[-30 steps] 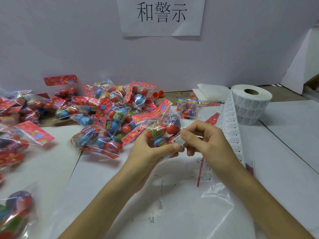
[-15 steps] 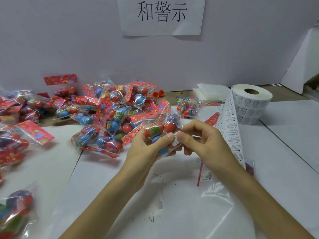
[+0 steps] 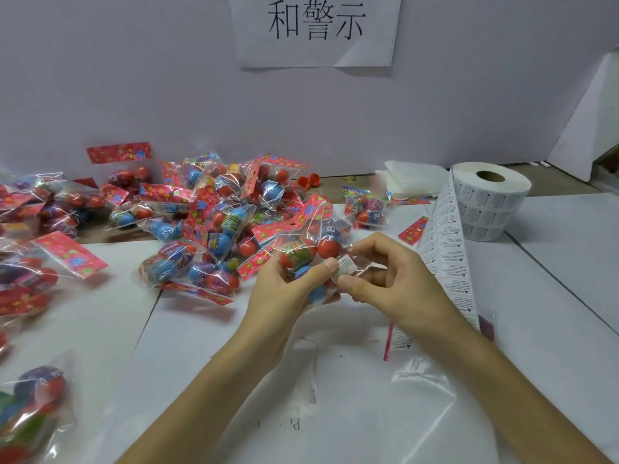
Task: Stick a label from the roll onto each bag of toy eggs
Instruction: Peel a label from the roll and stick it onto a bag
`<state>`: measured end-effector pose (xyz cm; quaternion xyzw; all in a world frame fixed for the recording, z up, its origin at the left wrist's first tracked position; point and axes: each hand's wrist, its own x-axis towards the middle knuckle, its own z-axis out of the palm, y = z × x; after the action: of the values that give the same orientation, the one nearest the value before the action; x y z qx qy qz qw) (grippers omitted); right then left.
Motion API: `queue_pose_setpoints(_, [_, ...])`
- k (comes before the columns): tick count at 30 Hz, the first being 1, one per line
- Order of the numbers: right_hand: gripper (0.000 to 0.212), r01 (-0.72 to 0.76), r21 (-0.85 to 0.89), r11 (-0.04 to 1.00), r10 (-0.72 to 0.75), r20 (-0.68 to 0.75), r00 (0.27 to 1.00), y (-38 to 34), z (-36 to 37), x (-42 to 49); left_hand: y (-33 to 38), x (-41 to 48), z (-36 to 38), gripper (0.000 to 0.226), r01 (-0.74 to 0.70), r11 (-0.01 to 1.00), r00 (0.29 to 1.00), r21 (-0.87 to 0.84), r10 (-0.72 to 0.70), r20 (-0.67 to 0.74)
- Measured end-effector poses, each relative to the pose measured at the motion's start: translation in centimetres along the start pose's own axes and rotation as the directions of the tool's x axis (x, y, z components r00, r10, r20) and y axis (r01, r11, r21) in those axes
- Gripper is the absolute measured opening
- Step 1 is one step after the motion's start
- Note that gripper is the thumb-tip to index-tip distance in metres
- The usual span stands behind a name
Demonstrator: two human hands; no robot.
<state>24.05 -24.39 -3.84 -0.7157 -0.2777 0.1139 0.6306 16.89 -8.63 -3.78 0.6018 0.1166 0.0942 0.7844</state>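
My left hand (image 3: 288, 289) grips a clear bag of toy eggs (image 3: 311, 252) above the table's middle, its thumb lying across the front of the bag. A small white label (image 3: 345, 266) lies against that bag, pinched between thumb and fingers of my right hand (image 3: 388, 279). The label roll (image 3: 485, 202) stands at the back right, and its printed strip (image 3: 449, 262) trails down behind my right wrist. A heap of egg bags (image 3: 214, 222) with red headers lies just left of the held bag.
More egg bags are spread along the left edge (image 3: 30, 249), and one lies at the near left corner (image 3: 30, 413). An empty clear bag (image 3: 425, 396) lies under my right forearm. Folded white paper (image 3: 412, 182) sits by the back wall.
The held bag has risen slightly and tilted. The label, held just off the bag a second ago, now lies against its side, with my right thumb on it.
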Motion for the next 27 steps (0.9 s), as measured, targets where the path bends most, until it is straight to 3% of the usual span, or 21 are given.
queue_pose_setpoints(6, [0.033,0.057,0.036,0.998,-0.055,-0.071,0.996,-0.8,-0.1,0.0,0.1,0.1,-0.1,0.051,-0.021,1.0,0.999,0.003,0.021,0.038])
queue_pose_setpoints(12, [0.011,0.031,0.103,0.994,-0.029,-0.024,0.999,-0.9,-0.4,0.0,0.5,0.2,-0.6,0.047,0.033,0.997,0.994,-0.069,-0.025,0.109])
queue_pose_setpoints(17, [0.035,0.038,0.022,0.999,-0.036,-0.092,0.995,-0.9,-0.3,-0.1,0.4,0.1,-0.4,0.05,0.032,0.999,0.992,-0.042,-0.026,0.127])
queue_pose_setpoints(23, [0.01,0.027,0.034,0.999,-0.026,-0.033,0.999,-0.7,-0.6,0.1,0.8,0.2,-0.6,0.053,0.057,0.995,0.99,-0.084,-0.046,0.131])
queue_pose_setpoints(27, [0.025,-0.002,-0.021,1.0,0.0,-0.103,0.995,-1.1,-0.8,0.1,0.6,0.1,-0.3,0.059,0.075,0.997,0.98,-0.011,-0.072,0.186])
